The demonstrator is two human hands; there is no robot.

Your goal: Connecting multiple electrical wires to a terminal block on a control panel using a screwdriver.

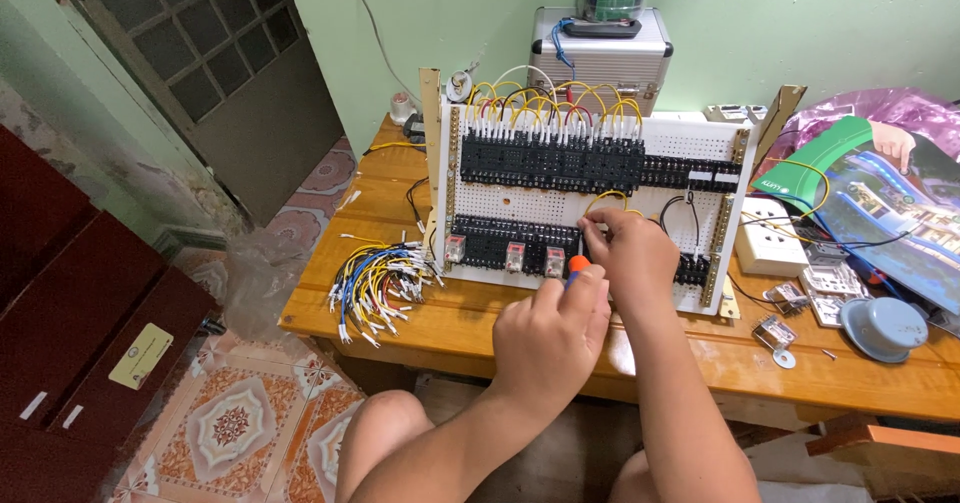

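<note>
I work nearest first. My left hand (548, 335) is closed around a screwdriver (577, 266). Only the orange-and-blue handle top shows above the fist, at 12 o'clock from the knuckles. The long axis appears to run from the fist up and away toward the panel (590, 178), tip forward; the blade itself is hidden, so I cannot confirm where it seats. I judge this grip keeps the tool square to the terminals.

My right hand (625, 248) sits just beyond, at 1 o'clock from the left. Its fingertips are pinched narrow on a yellow wire (603, 199) at the lower relay row (510, 246). This hold probably steadies the wire end at the terminal while the tool works.

The panel stands near upright on the table (450, 328), tilted back on its side brackets, so its face meets my view. A loose wire bundle (378, 281) lies at 9 o'clock from the hands, within reach. A white socket (770, 235) and a grey cap (882, 327) lie at 3 o'clock.

Farthest, at 12 o'clock, a metal case (600, 58) stands behind the panel.
</note>
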